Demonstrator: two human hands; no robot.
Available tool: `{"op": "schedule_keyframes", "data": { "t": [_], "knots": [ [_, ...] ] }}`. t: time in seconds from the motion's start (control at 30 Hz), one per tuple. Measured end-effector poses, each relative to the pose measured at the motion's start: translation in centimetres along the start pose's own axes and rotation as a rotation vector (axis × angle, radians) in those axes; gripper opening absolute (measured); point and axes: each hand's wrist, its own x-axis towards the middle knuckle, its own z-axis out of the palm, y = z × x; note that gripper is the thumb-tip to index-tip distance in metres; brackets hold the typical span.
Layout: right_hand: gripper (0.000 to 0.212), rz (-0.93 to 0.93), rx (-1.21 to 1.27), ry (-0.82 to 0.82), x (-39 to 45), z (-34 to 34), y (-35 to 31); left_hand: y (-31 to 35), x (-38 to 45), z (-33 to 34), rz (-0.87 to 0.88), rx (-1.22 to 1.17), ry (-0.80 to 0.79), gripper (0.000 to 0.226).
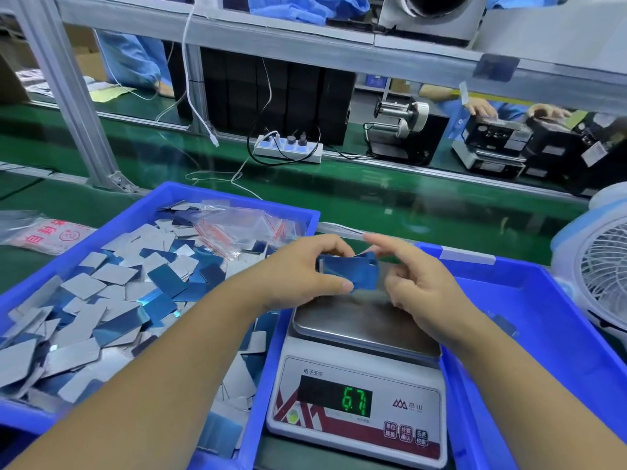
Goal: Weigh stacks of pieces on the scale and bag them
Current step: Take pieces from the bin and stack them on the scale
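Scale (356, 401) sits nearest, between two blue bins, display glowing green; digits look like 6.7, last digit unclear. Steel pan (359, 325) on top, nothing resting flat on it that I can make out.

Both hands are just above the far edge of the pan. Left hand (302, 269) grips a blue stack of pieces (351, 274): thumb under the near edge, fingers curled over the far edge. Right hand (417, 279) is at the stack's right side, index finger and thumb extended forward and pinching what looks like a clear bag edge, other fingers loosely curled. The bag itself is too transparent to confirm. The stack is held in the air, not touching the pan.

Left bin (190, 195) is full of loose grey and blue pieces (112, 300), with clear red-striped zip bags (237, 228) piled at its far side. Right bin (543, 300) holds very little that is visible.

White fan (600, 266) at the right edge. A pack of bags with red print (51, 234) lies left of the left bin on the green belt (373, 195).

Farther back: white power strip (288, 149), tape dispenser (403, 130), other people's hands at machines.
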Motion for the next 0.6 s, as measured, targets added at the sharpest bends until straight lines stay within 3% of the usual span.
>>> {"op": "schedule_keyframes", "data": {
  "t": [0.07,0.13,0.27,0.43,0.6],
  "knots": [
    [0.047,0.038,0.066,0.012,0.1,0.1,0.0,0.1,0.1,0.5,0.057,0.101,0.017,0.026],
    [0.041,-0.018,-0.042,0.015,0.1,0.4,-0.3,0.3,0.1,0.8,0.069,0.174,0.006,0.028],
    [0.057,-0.056,-0.194,0.019,0.2,0.6,-0.2,0.4,-0.2,1.2,0.054,0.319,-0.041,0.031],
    [0.050,-0.103,-0.449,-0.001,0.1,0.6,-0.6,0.3,0.0,1.9,-0.035,0.436,-0.080,0.040],
    [0.043,-0.030,-0.619,-0.029,0.2,0.2,-0.6,0.5,0.1,2.1,0.020,0.338,-0.030,0.048]
  ]
}}
